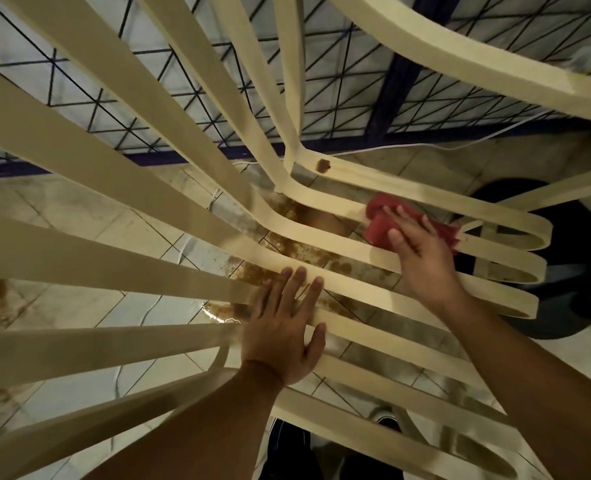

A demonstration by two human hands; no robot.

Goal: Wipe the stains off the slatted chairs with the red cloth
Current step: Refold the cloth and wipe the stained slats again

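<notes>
Right hand [422,258] flat on red cloth [380,223]; left hand [283,327] flat on slatted chair [114,271].

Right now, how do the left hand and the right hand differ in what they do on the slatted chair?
The left hand lies bare on the slats, while the right hand has the red cloth under it. The left hand sits nearer the camera, and the right hand is farther out, toward the slats' looped ends. Both lie flat, palm down, on the chair.
</notes>
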